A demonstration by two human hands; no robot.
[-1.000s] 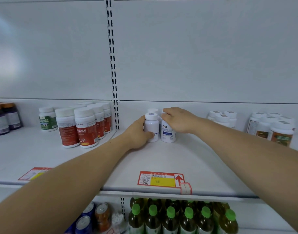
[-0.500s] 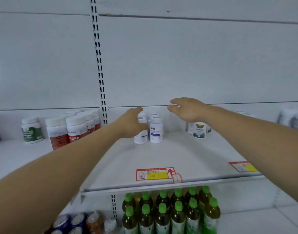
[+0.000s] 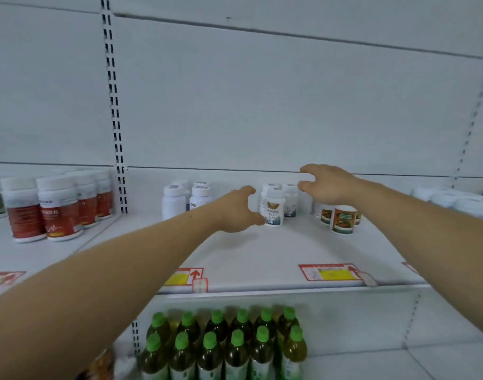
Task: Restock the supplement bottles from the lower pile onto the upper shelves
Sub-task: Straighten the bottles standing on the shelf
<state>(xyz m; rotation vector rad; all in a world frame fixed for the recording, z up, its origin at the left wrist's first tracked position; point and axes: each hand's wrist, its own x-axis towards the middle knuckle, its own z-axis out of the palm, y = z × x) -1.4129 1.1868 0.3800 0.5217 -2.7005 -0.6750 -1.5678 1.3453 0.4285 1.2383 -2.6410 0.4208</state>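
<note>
Supplement bottles (image 3: 274, 208) stand in a small cluster toward the back of the upper shelf (image 3: 262, 253), roughly mid-width; front one has a white cap and a gold-and-blue label; others behind it partly hidden. Left hand (image 3: 236, 209) reaches in from the left, thumb and fingers spread in a C, thumb tip right at the front bottle's side; contact unclear, nothing gripped. Right hand (image 3: 326, 185) hovers above and right of the cluster, fingers loosely curved and apart, holding nothing. Two plain white bottles (image 3: 186, 200) sit left of the left hand; orange-green labelled jars (image 3: 341, 219) just right of the cluster, under the right wrist; red-labelled bottles (image 3: 58, 209) on the neighbouring shelf past the slotted upright (image 3: 117, 133). Price tags (image 3: 329, 272) along the front edge; green-capped drink bottles (image 3: 223, 344) on the shelf below.
</note>
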